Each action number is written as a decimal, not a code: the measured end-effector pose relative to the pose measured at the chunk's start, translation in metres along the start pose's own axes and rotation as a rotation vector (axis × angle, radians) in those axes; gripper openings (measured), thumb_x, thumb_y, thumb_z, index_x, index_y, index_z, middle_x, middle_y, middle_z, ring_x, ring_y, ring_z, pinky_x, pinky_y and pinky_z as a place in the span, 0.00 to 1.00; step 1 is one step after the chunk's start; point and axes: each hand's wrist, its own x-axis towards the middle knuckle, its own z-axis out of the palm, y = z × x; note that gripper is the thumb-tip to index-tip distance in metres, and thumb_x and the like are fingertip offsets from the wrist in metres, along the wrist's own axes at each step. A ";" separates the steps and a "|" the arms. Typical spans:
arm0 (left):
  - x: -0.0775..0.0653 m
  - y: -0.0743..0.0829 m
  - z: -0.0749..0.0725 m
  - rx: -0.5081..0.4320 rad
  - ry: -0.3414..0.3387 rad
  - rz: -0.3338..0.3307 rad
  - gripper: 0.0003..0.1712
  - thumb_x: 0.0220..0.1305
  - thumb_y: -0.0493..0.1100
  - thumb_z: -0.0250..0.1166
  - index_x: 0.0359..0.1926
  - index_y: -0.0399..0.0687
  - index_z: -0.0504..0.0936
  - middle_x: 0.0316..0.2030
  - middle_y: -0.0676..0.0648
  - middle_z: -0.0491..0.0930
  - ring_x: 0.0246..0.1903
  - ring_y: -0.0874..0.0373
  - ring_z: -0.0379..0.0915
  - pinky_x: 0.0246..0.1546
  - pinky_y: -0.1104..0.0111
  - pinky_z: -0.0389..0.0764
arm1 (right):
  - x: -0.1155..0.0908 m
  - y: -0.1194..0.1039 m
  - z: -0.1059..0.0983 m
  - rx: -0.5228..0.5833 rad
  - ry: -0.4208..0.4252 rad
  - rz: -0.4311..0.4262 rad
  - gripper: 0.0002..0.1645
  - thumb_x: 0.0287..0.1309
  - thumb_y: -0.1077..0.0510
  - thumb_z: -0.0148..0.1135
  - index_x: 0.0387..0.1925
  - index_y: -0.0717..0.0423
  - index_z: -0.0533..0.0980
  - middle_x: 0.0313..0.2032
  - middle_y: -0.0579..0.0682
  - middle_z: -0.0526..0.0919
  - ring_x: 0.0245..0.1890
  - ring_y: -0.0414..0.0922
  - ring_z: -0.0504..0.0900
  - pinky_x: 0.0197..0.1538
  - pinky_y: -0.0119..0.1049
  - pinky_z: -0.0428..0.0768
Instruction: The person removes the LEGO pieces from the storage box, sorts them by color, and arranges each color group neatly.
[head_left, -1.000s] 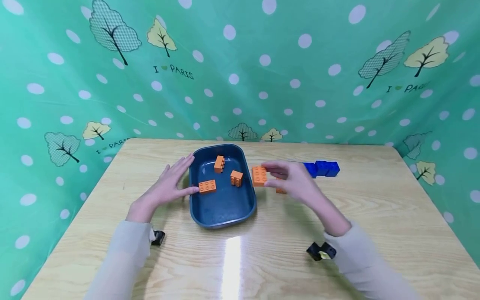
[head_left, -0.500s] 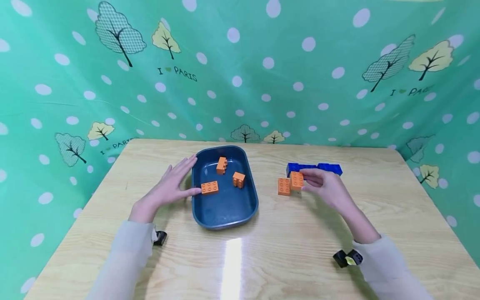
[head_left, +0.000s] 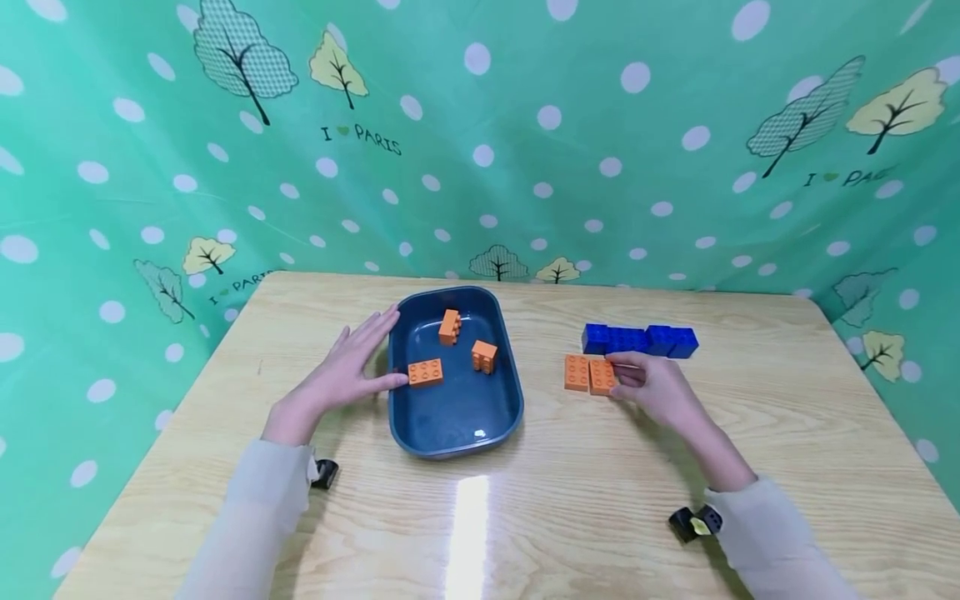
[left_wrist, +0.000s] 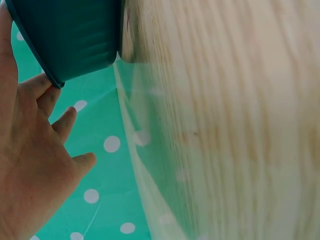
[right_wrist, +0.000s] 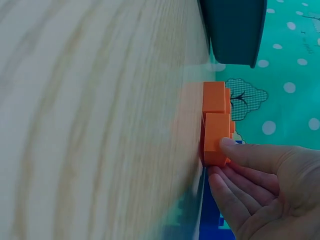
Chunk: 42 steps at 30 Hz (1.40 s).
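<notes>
My right hand [head_left: 660, 390] pinches an orange building brick [head_left: 602, 377] on the table, thumb on one end and fingertips at the other in the right wrist view. Close along its left side stands another orange brick [head_left: 577, 372], studs up. My left hand [head_left: 330, 383] rests at the left rim of a dark blue tray [head_left: 450, 421], its fingers spread and fairly straight against the edge. Inside the tray are three orange bricks: one studs up [head_left: 425, 373] near my left thumb, one on its side [head_left: 449, 327] farther back, and one [head_left: 483, 357] toward the right wall.
Just behind the orange pair, several blue bricks [head_left: 626, 340] form a row. The wooden table [head_left: 585, 500] ends at a green dotted curtain [head_left: 517, 200] at the back. A black wrist camera [head_left: 696, 523] hangs by the right sleeve.
My right hand has carried the orange brick right from beside the tray and lowered it onto the table next to the other orange one. The left hand has stayed at the tray.
</notes>
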 end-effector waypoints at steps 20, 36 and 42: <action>0.005 0.005 -0.004 0.026 -0.008 0.008 0.58 0.61 0.63 0.68 0.80 0.58 0.42 0.81 0.50 0.41 0.79 0.40 0.36 0.76 0.36 0.35 | -0.007 -0.011 -0.010 -0.039 0.058 -0.003 0.31 0.62 0.61 0.67 0.65 0.66 0.70 0.60 0.66 0.79 0.60 0.61 0.80 0.56 0.44 0.83; 0.003 0.003 -0.003 0.051 -0.018 -0.011 0.59 0.60 0.64 0.68 0.81 0.59 0.41 0.81 0.49 0.40 0.80 0.41 0.35 0.76 0.37 0.34 | 0.007 -0.075 0.023 0.117 0.051 -0.151 0.28 0.60 0.63 0.68 0.62 0.62 0.75 0.59 0.61 0.82 0.58 0.57 0.82 0.56 0.39 0.83; 0.004 0.004 -0.003 0.046 -0.018 -0.012 0.59 0.60 0.63 0.68 0.81 0.59 0.41 0.81 0.51 0.40 0.80 0.41 0.35 0.76 0.37 0.34 | 0.014 -0.098 0.045 0.168 0.019 -0.220 0.28 0.59 0.64 0.69 0.61 0.62 0.76 0.59 0.62 0.82 0.58 0.57 0.82 0.58 0.42 0.83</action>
